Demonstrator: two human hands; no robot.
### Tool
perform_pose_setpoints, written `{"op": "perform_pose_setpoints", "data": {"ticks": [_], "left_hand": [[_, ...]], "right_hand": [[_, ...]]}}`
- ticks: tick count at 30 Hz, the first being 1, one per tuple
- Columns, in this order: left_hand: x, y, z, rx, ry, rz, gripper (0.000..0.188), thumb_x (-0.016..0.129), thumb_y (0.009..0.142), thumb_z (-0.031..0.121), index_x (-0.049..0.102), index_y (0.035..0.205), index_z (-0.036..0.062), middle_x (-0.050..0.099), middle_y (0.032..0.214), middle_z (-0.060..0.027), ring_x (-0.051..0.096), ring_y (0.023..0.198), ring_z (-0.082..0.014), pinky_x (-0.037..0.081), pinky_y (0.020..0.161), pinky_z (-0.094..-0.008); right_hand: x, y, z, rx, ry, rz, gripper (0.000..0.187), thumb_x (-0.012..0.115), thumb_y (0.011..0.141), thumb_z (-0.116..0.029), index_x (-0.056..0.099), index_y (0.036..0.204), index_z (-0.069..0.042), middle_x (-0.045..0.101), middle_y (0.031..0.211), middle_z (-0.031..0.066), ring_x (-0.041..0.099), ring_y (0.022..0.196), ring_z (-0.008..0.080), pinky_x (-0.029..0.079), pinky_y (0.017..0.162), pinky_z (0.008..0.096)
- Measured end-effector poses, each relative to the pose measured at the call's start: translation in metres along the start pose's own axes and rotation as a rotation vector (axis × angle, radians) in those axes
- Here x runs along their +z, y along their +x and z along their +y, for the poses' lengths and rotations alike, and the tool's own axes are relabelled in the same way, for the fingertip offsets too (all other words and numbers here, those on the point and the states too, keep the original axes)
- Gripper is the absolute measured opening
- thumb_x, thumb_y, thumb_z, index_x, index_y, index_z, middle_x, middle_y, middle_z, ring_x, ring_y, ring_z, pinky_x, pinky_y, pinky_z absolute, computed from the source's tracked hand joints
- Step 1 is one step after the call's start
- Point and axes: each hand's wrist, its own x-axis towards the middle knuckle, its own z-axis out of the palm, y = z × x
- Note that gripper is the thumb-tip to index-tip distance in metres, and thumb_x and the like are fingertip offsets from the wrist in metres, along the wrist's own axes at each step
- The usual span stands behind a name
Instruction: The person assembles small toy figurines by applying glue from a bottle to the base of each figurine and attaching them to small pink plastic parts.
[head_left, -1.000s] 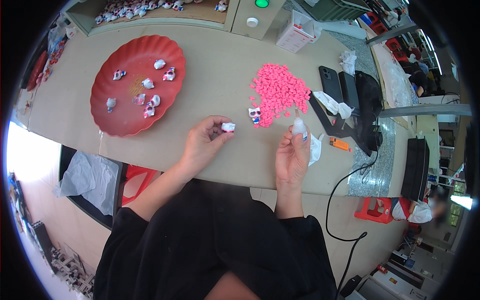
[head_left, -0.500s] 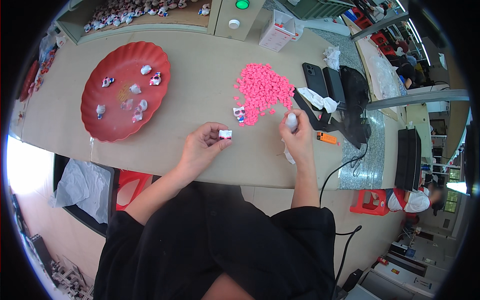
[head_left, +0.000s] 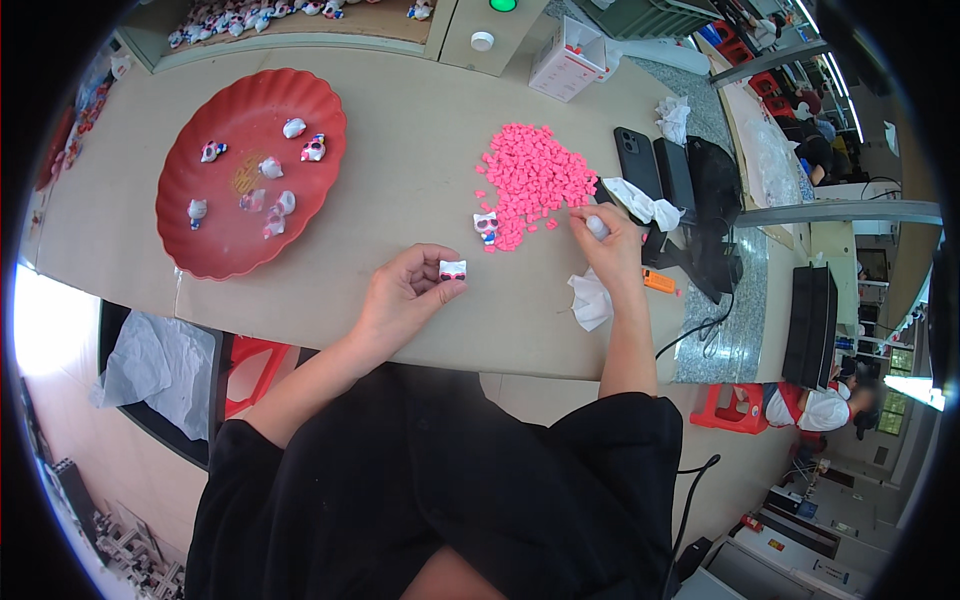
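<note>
Your left hand (head_left: 400,295) pinches small white-and-pink figurine (head_left: 453,269); right hand (head_left: 614,245) clasps white plastic bottle (head_left: 597,228), nearer bright-pink heap of small pieces (head_left: 538,172), lying just forward-left.

- small pink pieces (head_left: 537,170), beyond my counting
- one scalloped red tray (head_left: 228,252)
- small white-headed figurines (head_left: 453,270): about eight in that tray, one held, one beside the pieces
- one white bottle (head_left: 597,228)

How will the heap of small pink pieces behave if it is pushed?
The heap of small pink pieces would probably scatter, since stray ones lie loose around it. Each is likely light, being tiny compared with the right hand. They may not roll far, as their outlines look irregular.
</note>
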Motion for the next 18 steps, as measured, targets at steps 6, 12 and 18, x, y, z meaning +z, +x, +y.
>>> {"op": "perform_pose_setpoints", "data": {"ticks": [6, 12, 18], "left_hand": [[-0.001, -0.001, -0.001, -0.006, -0.015, -0.011, 0.022, 0.060, 0.077, 0.001, 0.052, 0.097, 0.0000, 0.057, 0.078, -0.0024, 0.054, 0.068, -0.0036, 0.045, 0.060, -0.0172], [-0.002, -0.004, 0.006, -0.063, 0.060, -0.031, 0.023, 0.059, 0.078, 0.003, 0.051, 0.099, 0.0001, 0.057, 0.076, -0.0018, 0.053, 0.064, -0.0044, 0.046, 0.059, -0.0185], [-0.004, 0.000, 0.002, -0.016, -0.091, -0.081, 0.024, 0.055, 0.081, 0.001, 0.049, 0.104, 0.0002, 0.058, 0.082, -0.0035, 0.054, 0.069, -0.0060, 0.047, 0.061, -0.0209]], "right_hand": [[0.009, -0.005, -0.008, -0.040, -0.056, -0.146, 0.015, 0.065, 0.068, -0.006, 0.063, 0.082, -0.001, 0.060, 0.080, 0.0089, 0.058, 0.073, 0.0184, 0.043, 0.067, 0.0250], [0.013, -0.006, -0.013, -0.077, -0.056, -0.099, 0.014, 0.063, 0.071, -0.006, 0.061, 0.084, -0.001, 0.060, 0.078, 0.0068, 0.058, 0.070, 0.0158, 0.043, 0.063, 0.0246], [0.021, -0.053, -0.066, 0.246, 0.720, -0.067, 0.009, 0.057, 0.076, -0.002, 0.059, 0.085, 0.001, 0.060, 0.077, 0.0060, 0.053, 0.065, 0.0078, 0.041, 0.057, 0.0190]]}}
